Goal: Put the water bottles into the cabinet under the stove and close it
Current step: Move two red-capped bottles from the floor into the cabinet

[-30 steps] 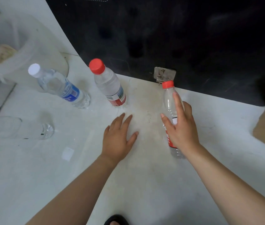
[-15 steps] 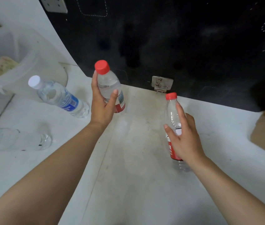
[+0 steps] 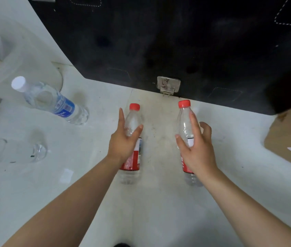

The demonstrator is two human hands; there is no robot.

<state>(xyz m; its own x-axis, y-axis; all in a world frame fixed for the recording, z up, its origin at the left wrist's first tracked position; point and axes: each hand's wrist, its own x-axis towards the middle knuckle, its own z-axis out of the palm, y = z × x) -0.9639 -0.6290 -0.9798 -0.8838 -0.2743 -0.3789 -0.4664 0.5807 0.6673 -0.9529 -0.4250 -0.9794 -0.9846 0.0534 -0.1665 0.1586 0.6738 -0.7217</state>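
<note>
Both hands are wrapped around clear plastic bottles. My left hand (image 3: 123,147) grips one red-capped bottle (image 3: 132,139) at mid-body, thumb and fingers spread around it; smooth ribbed plastic, red label low on the barrel. My right hand (image 3: 195,148) clasps a second red-capped bottle (image 3: 185,120) the same way, slimmer at the shoulder, red label partly behind the palm. I cannot tell whether either base rests on the white surface (image 3: 159,202) or is lifted off it.

A third bottle with a white cap and blue label (image 3: 52,100) stands tilted in view at left, well apart from my hands. A clear glass (image 3: 16,152) lies on its side near the left edge, hard to make out. A translucent plastic container (image 3: 7,56) is cut off at upper left. Black panel (image 3: 176,41) ahead, with a small metal latch (image 3: 168,85) at its lower edge. Brown cardboard (image 3: 290,132) is cropped at right.

Half a second ago the left-hand bottle was held higher and farther left; it now sits level with the right one.
</note>
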